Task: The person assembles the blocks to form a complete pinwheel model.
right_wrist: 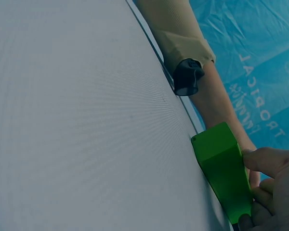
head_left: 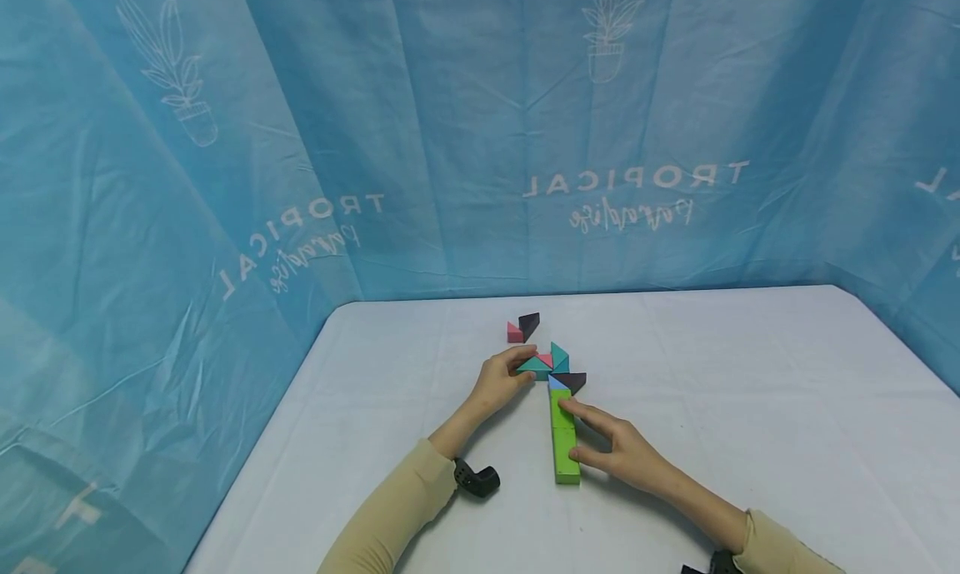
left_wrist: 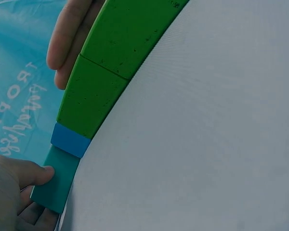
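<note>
With thumb and fingers, my left hand (head_left: 497,384) pinches a teal triangular block (head_left: 536,372), its thumb on the near face in the left wrist view. Beside that block sit a small pink block (head_left: 547,360) and another teal triangular block (head_left: 559,356). Two green blocks (head_left: 566,456) lie end to end toward me, with a blue triangular block (head_left: 556,383) at their far end and a black triangular block (head_left: 574,381) to its right. My right hand (head_left: 628,451) touches the right side of the green blocks with extended fingers and thumb.
Farther back lie a pink triangular block (head_left: 515,335) and a black block (head_left: 529,324), touching or nearly so. A white cloth covers the table (head_left: 757,407). Blue printed curtains (head_left: 480,141) hang behind it and at the sides.
</note>
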`<state>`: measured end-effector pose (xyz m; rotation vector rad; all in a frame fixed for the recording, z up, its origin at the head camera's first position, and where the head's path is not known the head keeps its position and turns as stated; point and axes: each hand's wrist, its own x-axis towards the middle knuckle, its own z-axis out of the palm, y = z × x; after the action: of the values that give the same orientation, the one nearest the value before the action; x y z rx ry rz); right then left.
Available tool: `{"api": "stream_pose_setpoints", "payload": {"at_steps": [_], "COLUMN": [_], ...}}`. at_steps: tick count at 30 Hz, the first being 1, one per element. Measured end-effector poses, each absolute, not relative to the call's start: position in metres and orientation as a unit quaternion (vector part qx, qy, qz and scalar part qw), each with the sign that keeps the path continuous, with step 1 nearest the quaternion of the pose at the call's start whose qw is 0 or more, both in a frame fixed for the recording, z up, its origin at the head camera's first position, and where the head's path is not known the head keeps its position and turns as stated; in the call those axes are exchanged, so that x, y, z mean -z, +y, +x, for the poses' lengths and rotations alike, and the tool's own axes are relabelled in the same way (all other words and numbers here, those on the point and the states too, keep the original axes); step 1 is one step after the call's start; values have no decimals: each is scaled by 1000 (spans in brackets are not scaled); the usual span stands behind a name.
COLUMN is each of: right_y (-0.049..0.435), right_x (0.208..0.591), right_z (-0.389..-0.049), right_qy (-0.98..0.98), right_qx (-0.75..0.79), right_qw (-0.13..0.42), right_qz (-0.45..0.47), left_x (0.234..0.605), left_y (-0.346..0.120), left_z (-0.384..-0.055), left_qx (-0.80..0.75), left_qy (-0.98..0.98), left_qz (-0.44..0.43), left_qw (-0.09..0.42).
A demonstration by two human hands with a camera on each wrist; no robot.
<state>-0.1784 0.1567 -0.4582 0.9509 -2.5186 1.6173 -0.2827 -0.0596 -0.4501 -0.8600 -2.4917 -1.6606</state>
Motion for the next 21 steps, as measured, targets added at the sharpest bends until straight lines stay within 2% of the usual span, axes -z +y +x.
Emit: {"api": "stream_pose_setpoints", "payload": {"at_steps": [5, 13, 21], "right_y": [157, 157, 156], "right_x": [457, 456, 457], "right_z": [-178, -179, -178], "right_qy": [-801, -799, -804], "right_qx": [-516, -519, -518], "right_qw": [1, 5, -2], "right_qz": [304, 305, 292], "left_x": [440, 414, 454], "left_y": [-63, -80, -86], "left_z": [-285, -309, -358], "left_qx": [534, 568, 578], "left_qy": [-800, -787, -791], "left_qz": [-271, -223, -174], "left_qw": [13, 87, 96]}}
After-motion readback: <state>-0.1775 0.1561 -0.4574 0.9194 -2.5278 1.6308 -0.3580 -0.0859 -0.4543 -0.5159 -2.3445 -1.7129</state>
